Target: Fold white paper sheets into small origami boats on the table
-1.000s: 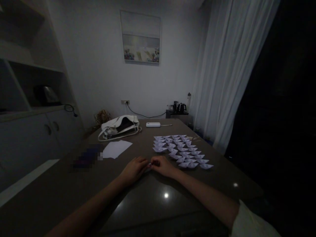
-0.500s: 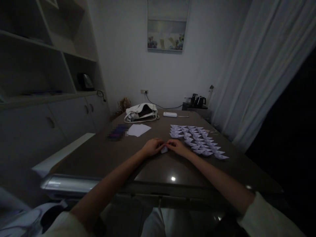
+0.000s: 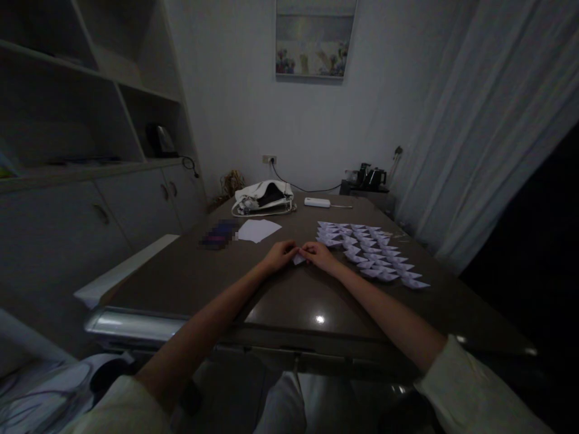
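A small piece of folded white paper (image 3: 298,259) is pinched between my two hands over the middle of the table. My left hand (image 3: 279,255) grips it from the left, fingers curled together. From the right, my right hand (image 3: 319,255) closes on it with thumb and fingertips. The fingers cover most of the paper, so its exact fold is hidden. Just right of my right hand stand rows of several folded paper boats (image 3: 368,250). Beyond my left hand lies a loose stack of white paper sheets (image 3: 259,230).
The dark glossy table (image 3: 190,280) carries a white handbag (image 3: 266,196) at the back, with a white box-shaped device (image 3: 317,202) beside it. A blurred-out dark item (image 3: 219,234) lies left of the sheets. Black kettles (image 3: 373,178) stand beyond the table's far right corner.
The camera view has shifted slightly, moving the table and everything on it a little in the picture. Both hands stay together on the folded paper.
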`<state>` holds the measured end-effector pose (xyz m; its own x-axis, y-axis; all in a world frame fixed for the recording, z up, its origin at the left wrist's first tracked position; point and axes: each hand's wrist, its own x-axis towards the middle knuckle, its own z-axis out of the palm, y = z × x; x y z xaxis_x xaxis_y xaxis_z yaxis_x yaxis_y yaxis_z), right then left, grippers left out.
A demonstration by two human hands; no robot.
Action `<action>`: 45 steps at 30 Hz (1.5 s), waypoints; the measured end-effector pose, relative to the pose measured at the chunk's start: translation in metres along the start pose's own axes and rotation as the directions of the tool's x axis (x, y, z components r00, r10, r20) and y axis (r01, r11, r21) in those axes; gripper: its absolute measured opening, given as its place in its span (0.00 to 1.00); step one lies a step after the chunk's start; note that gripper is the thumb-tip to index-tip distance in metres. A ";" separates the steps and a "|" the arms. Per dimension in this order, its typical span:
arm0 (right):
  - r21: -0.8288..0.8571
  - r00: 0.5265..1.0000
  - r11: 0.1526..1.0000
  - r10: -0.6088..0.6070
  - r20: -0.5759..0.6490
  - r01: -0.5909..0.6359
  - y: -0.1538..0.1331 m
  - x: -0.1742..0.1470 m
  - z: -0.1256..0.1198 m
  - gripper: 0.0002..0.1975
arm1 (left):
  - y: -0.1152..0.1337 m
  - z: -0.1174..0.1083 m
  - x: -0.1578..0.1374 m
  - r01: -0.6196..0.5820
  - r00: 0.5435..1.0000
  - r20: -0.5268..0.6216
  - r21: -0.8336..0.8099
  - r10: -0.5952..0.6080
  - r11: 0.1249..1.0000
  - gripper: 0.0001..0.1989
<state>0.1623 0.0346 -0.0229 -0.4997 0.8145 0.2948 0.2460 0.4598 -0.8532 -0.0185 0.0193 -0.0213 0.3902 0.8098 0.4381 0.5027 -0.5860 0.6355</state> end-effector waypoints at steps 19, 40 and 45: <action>0.007 0.987 0.997 -0.081 -0.141 0.082 0.006 -0.014 -0.002 0.14 | 0.007 -0.002 -0.004 -0.002 1.000 0.004 -0.064 0.002 0.998 0.19; -0.237 0.926 0.954 -0.248 -0.285 0.183 -0.007 -0.019 0.000 0.03 | 0.013 -0.005 -0.011 -0.164 0.985 -0.016 0.187 0.170 0.969 0.12; -0.273 0.920 0.944 -0.265 -0.288 0.187 -0.009 -0.020 0.001 0.03 | 0.013 -0.008 -0.009 -0.192 0.977 -0.039 0.240 0.207 0.952 0.08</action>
<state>0.1692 0.0134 -0.0215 -0.2864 0.7293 0.6214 0.3654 0.6827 -0.6328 -0.0215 0.0043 -0.0123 0.4557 0.6711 0.5848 0.5881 -0.7201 0.3681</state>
